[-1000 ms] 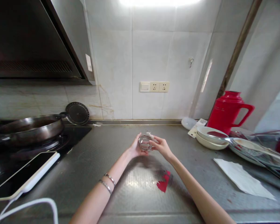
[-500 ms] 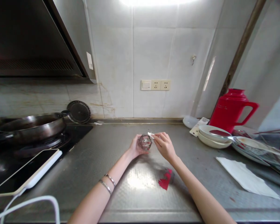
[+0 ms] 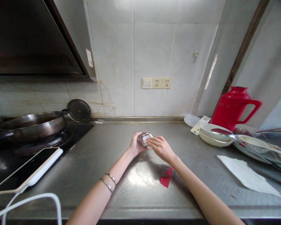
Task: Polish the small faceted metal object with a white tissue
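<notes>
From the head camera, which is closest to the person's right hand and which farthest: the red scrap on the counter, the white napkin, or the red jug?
Measured from the right hand:
1. Red scrap, on the counter just below the hand, beside the forearm.
2. White napkin, lying flat farther off to the right.
3. Red jug, standing at the far right by the wall, behind the stacked bowls.
</notes>
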### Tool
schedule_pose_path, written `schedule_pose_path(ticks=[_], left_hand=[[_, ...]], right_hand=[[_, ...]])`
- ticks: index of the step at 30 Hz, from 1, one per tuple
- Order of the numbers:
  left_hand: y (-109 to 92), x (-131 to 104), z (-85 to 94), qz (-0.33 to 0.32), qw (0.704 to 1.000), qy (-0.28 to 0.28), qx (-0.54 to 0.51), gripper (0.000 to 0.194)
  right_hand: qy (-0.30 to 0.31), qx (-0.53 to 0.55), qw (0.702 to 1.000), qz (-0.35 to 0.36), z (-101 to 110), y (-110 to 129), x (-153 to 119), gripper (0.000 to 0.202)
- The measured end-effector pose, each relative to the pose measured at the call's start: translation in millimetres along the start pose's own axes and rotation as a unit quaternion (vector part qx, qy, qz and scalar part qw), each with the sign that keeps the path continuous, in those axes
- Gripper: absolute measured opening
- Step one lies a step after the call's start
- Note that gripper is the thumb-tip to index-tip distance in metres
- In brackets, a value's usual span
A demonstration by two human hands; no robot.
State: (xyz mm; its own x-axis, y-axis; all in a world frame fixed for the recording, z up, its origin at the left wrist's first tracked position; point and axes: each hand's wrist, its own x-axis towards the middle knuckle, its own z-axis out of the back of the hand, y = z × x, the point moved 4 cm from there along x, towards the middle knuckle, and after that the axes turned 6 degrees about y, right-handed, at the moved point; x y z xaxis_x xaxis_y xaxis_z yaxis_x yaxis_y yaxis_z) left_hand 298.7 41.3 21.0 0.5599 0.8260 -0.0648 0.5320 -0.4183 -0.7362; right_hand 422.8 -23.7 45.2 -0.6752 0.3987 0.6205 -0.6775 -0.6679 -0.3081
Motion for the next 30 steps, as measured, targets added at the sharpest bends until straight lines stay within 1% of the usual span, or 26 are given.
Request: schedule_pose_path(ticks=[5, 10, 15, 17, 22, 25, 27, 28, 30], left_hand=[[4.2, 3.2, 6.1, 0.003, 1.000, -0.006, 0.020, 0.036], [5.5, 2.4, 3.0, 0.014, 1.000, 0.017, 0.011, 0.033], [3.3, -1.6, -3.1, 0.012, 1.000, 0.009, 0.002, 0.033], [3.1, -2.5, -4.4, 0.015, 1.000, 0.005, -0.008, 0.032], [3.5, -1.7, -2.8, 0.025, 0.999, -0.010, -0.043, 0.030], [4.4, -0.5, -1.8, 0.038, 0.998, 0.008, -0.049, 0.033], [5.1, 0.3, -0.5, 0.043, 0.998, 0.016, -0.050, 0.034], [5.4, 0.8, 0.6, 0.044, 0.998, 0.015, -0.052, 0.035], [5.5, 1.9, 3.0, 0.040, 0.997, 0.014, -0.059, 0.036]], right_hand=[[0.005, 0.025, 0.999, 0.030, -1.4, 8.5, 2.8, 0.027], [0.011, 0.023, 1.000, 0.000, 4.1, 4.8, 2.5, 0.031], [0.027, 0.043, 0.998, -0.031, 7.7, -5.4, -1.7, 0.039], [0.027, 0.065, 0.997, -0.034, 6.7, -7.9, -3.3, 0.042], [0.044, 0.118, 0.991, -0.044, -1.1, -10.6, -6.5, 0.059], [0.028, 0.145, 0.988, -0.054, -3.1, -12.1, -9.0, 0.059], [-0.006, 0.173, 0.981, -0.093, -2.9, -15.5, -11.1, 0.054], [-0.025, 0.190, 0.973, -0.126, -2.8, -18.2, -12.3, 0.050], [-0.055, 0.227, 0.949, -0.211, -4.0, -24.8, -15.0, 0.039]])
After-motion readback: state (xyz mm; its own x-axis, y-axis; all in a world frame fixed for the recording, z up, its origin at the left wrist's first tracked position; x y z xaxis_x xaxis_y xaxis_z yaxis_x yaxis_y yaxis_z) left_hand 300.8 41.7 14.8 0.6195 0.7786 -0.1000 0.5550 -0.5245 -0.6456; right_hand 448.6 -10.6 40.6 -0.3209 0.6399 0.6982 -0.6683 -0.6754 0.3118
